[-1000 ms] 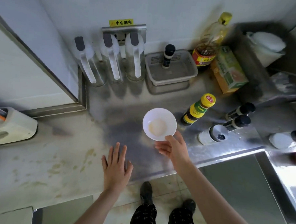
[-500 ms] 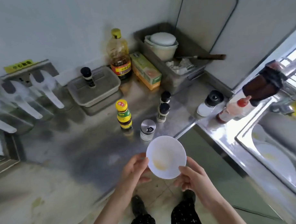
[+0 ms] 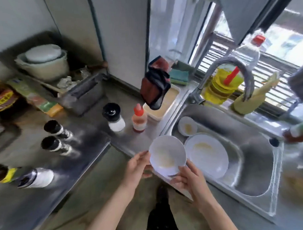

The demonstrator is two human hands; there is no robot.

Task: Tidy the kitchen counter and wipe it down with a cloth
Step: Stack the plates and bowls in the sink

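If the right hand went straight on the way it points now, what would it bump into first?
The right hand grips the bowl. Pushed on up-left, they would likely reach the red-capped bottle on the counter first, though depth is unclear.

Home kitchen; steel sink [image 3: 262, 164], condiment bottles [image 3: 139, 120]

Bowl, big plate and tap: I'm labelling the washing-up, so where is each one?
bowl [image 3: 167, 154], head view, inner bottom.
big plate [image 3: 208, 155], head view, centre.
tap [image 3: 222, 62], head view, top of arch.
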